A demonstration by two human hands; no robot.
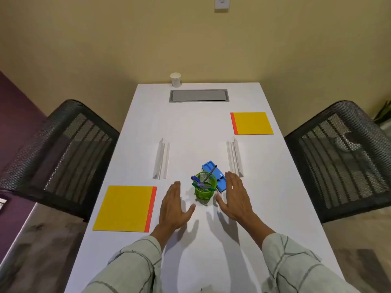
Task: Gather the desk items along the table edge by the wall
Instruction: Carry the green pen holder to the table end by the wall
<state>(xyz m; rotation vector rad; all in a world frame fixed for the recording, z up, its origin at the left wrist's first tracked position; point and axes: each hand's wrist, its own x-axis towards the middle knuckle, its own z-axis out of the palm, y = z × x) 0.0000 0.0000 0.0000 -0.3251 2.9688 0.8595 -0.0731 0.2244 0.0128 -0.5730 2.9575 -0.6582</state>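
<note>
progress: early, by our read. Only the paper cup sits at the wall edge; the rest is spread over the white table.
left to move: green mesh pen holder, blue tray just behind it, two yellow pads, two clear stands.
hands: our left hand and right hand are flat, fingers straight, flanking the pen holder. They hold nothing; contact with it we can't tell.
pads: near-left pad and far-right pad, flat squares with an orange strip on one edge.
stands: left stand and right stand, thin clear plastic, angled.
holder: round wire mesh, pens leaning in it.
table inset: grey rectangular cover near the wall.
</note>
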